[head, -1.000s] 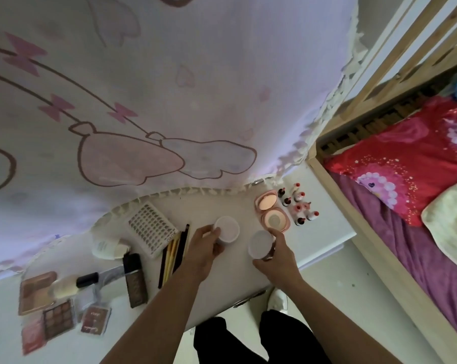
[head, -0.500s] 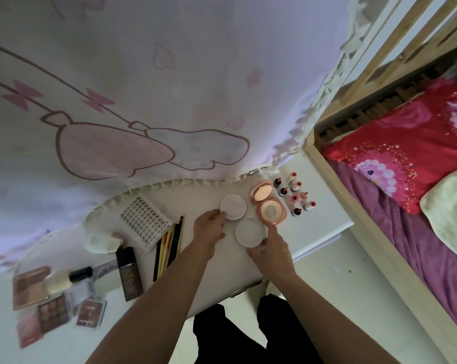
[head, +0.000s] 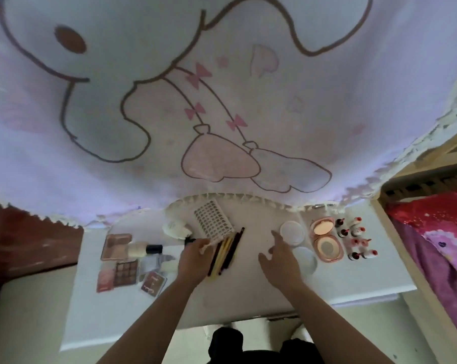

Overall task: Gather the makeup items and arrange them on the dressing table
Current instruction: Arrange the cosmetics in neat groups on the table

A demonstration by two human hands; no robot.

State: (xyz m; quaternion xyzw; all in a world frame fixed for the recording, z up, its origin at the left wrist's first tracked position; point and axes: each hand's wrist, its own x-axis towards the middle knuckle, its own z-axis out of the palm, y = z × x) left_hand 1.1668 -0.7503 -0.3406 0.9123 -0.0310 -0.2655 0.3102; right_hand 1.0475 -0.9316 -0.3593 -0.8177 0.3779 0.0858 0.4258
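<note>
**Q:** What is the figure showing?

**A:** A person is tidying makeup on a white counter [head: 353, 279]. The pencils [head: 226, 252] are lying at its centre, tips pointing toward 1 o'clock. The lash tray [head: 213, 222] is sitting just beyond them at 11 o'clock. Two white jars [head: 291, 232], an open compact [head: 326, 241] and small bottles [head: 356, 240] are standing grouped at 2 o'clock. Palettes [head: 122, 270] are lying scattered at 9 o'clock.

**Q:** And the hands?

**A:** The left hand [head: 194, 260] is lying at the pencils' left edge with its fingers curled downward; whether it is gripping anything cannot be told. The right hand [head: 281, 261] is spreading its fingers and holding nothing, just at 8 o'clock of the jars.

**Q:** How is the step best done?

**A:** Probably the pencils are being squared up. The left hand is best gathering them into one bundle with the ends level, while the right hand is steadying the far side so that none is rolling into the jars.
</note>
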